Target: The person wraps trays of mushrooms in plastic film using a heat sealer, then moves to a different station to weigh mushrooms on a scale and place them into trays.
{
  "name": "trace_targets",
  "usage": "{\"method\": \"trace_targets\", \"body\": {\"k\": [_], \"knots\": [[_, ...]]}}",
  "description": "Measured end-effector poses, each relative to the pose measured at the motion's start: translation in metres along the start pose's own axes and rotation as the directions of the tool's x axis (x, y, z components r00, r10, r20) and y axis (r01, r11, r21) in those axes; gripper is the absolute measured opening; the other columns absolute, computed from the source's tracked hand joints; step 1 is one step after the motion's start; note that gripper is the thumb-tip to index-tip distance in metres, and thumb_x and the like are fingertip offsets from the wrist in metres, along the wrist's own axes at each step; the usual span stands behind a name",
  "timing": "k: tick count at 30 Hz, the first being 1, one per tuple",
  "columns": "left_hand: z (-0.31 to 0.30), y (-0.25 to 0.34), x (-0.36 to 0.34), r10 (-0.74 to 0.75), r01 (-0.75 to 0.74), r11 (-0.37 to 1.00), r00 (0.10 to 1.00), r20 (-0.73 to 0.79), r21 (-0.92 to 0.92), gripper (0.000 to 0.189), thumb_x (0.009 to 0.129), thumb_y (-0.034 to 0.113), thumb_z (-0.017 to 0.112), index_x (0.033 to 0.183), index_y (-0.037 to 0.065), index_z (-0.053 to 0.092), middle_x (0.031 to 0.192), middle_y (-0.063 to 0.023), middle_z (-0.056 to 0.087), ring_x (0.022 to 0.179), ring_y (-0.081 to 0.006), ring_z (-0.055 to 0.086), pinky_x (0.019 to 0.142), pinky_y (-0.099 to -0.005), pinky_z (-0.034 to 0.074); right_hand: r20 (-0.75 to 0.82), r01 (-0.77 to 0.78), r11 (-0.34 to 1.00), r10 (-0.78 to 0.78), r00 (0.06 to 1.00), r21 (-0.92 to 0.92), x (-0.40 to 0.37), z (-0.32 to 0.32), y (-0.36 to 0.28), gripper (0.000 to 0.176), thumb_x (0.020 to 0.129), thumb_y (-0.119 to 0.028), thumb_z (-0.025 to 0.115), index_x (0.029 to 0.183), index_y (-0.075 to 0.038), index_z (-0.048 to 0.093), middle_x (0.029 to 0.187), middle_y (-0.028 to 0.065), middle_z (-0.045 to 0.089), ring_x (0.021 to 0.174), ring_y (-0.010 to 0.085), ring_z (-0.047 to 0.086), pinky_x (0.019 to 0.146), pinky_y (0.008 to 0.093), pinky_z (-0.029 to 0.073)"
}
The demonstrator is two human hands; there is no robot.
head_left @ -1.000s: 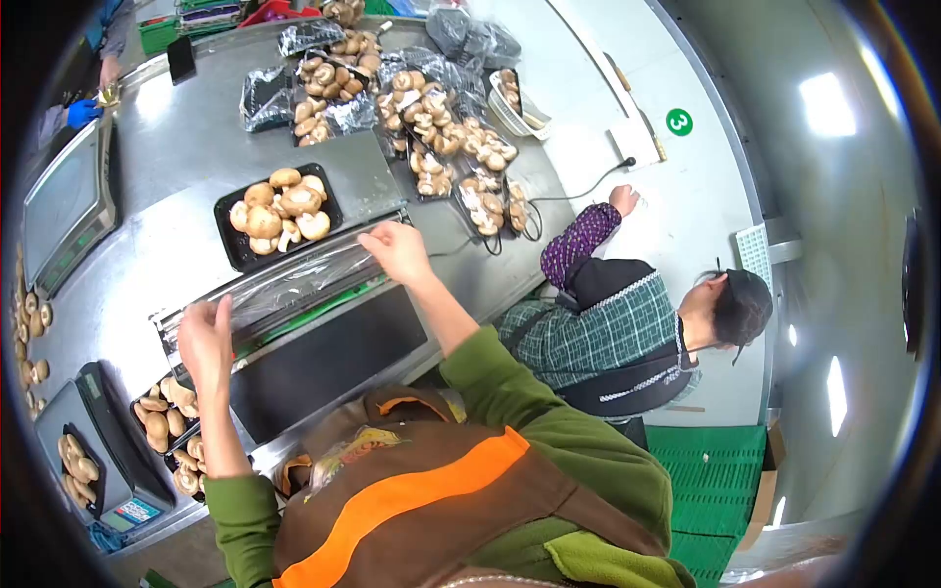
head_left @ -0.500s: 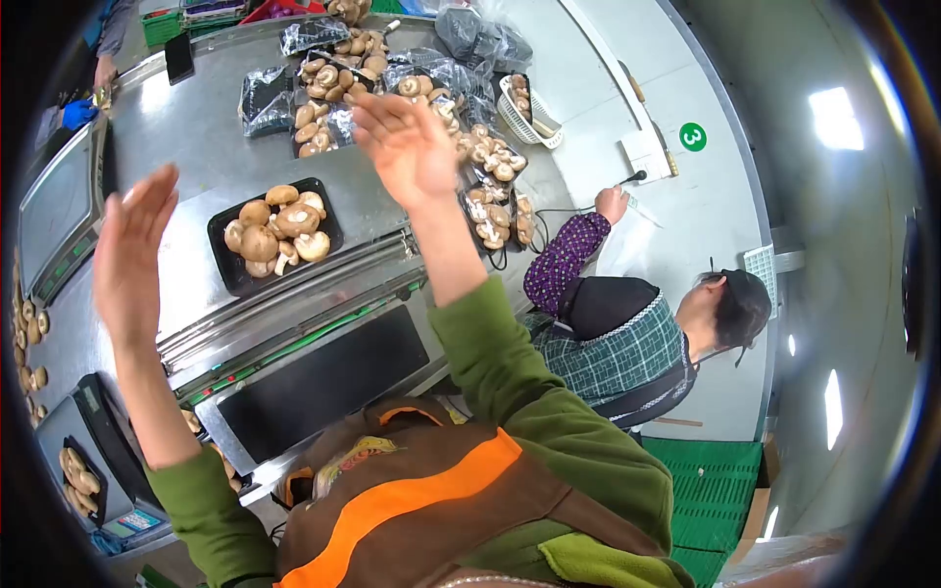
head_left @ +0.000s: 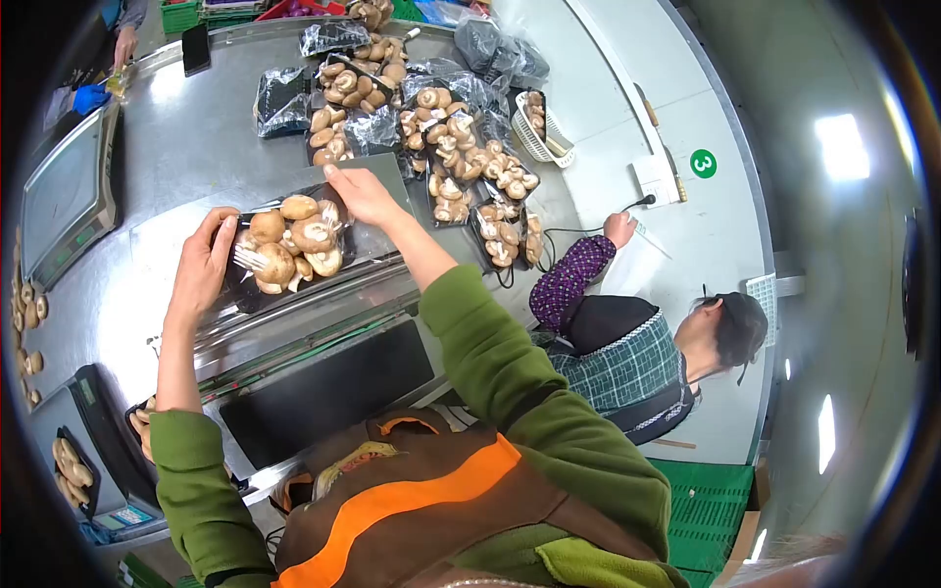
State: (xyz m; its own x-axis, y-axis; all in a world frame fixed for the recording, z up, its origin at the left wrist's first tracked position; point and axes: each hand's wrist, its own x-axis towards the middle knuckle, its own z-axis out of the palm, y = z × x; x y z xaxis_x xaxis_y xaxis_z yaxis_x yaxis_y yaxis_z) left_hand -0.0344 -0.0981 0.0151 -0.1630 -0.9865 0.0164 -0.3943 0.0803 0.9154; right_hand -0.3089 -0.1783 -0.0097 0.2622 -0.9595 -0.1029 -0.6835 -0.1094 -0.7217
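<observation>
A black tray of brown mushrooms point(head_left: 292, 243) is between my two hands at the front edge of the steel table, with glossy clear film showing over it. My left hand point(head_left: 203, 263) grips the tray's left side, fingers curled at its far corner. On the other side, my right hand point(head_left: 365, 197) holds the far right corner with the thumb on top; some of its fingers are hidden. Just below the tray lie the metal rails and the dark panel point(head_left: 328, 387) of the wrapping station.
Several wrapped mushroom trays point(head_left: 451, 147) are piled at the far right, near a white basket point(head_left: 542, 127). Scales point(head_left: 74, 201) stand at the left, and a phone point(head_left: 196, 49) lies at the back. A co-worker point(head_left: 627, 353) is close on my right; another person's hands show at top left.
Both hands were raised with fingers stretched beside the tray; they have come down and closed on its sides. Film glare now shows over the mushrooms.
</observation>
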Motion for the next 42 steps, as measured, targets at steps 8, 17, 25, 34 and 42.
{"method": "trace_targets", "body": {"k": [8, 17, 25, 34, 42], "knots": [[-0.002, -0.051, -0.036, -0.338, 0.339, 0.904, 0.94, 0.048, -0.26, 0.035, 0.097, 0.032, 0.046, 0.095, 0.0, 0.062, 0.074, -0.0036, 0.06, 0.063, -0.008, 0.056, 0.053, -0.0221, 0.047, 0.143, -0.263, 0.701, 0.226, 0.964, 0.664, -0.077, -0.008, 0.017, 0.033, 0.098, -0.029, 0.047, 0.094, 0.0, 0.06, 0.077, 0.0027, 0.059, 0.071, 0.0119, 0.061, 0.057, 0.0278, 0.053], [0.03, -0.045, -0.044, -0.322, 0.149, 0.847, 0.907, -0.27, -0.51, 0.034, 0.099, 0.028, 0.042, 0.076, 0.004, 0.051, 0.06, 0.0015, 0.047, 0.051, -0.0039, 0.042, 0.044, -0.0203, 0.033, -0.429, -0.02, 0.778, 0.367, 0.825, 0.628, -0.128, 0.016, -0.009, 0.035, 0.1, -0.028, 0.039, 0.079, -0.003, 0.051, 0.056, 0.0008, 0.047, 0.038, 0.0084, 0.043, 0.037, 0.0239, 0.036], [0.025, 0.002, -0.164, -0.534, 0.508, 0.73, 0.841, 0.081, -0.457, 0.031, 0.098, 0.028, 0.045, 0.075, 0.009, 0.05, 0.056, 0.0059, 0.041, 0.038, -0.002, 0.027, 0.035, -0.0206, 0.019, -0.036, -0.253, 0.402, 0.587, 0.809, 0.88, -0.264, 0.032, -0.03, 0.033, 0.099, -0.036, 0.043, 0.088, -0.007, 0.055, 0.067, -0.0004, 0.054, 0.038, 0.0056, 0.04, 0.036, 0.0192, 0.03], [0.065, -0.007, -0.207, -0.168, 0.169, 0.986, 0.972, -0.166, -0.007, 0.033, 0.099, 0.023, 0.045, 0.076, 0.0, 0.043, 0.063, -0.0062, 0.036, 0.059, -0.0132, 0.029, 0.054, -0.0272, 0.032, -0.645, -0.251, 0.917, 0.397, 0.653, 0.311, -0.337, 0.074, -0.006, 0.03, 0.094, -0.021, 0.055, 0.073, 0.001, 0.057, 0.054, 0.0084, 0.051, 0.048, 0.0133, 0.046, 0.047, 0.0305, 0.036], [0.126, -0.041, -0.182, 0.263, -0.209, 0.755, 0.965, 0.005, 0.621, 0.02, 0.092, 0.019, 0.054, 0.076, 0.007, 0.054, 0.073, -0.014, 0.059, 0.066, -0.0337, 0.06, 0.06, -0.0418, 0.048, -0.781, -0.503, 0.817, 0.5, 0.373, 0.283, -0.364, 0.163, 0.097, 0.031, 0.096, -0.029, 0.048, 0.084, -0.001, 0.057, 0.07, 0.022, 0.056, 0.06, 0.0315, 0.057, 0.056, 0.0403, 0.044]]}}
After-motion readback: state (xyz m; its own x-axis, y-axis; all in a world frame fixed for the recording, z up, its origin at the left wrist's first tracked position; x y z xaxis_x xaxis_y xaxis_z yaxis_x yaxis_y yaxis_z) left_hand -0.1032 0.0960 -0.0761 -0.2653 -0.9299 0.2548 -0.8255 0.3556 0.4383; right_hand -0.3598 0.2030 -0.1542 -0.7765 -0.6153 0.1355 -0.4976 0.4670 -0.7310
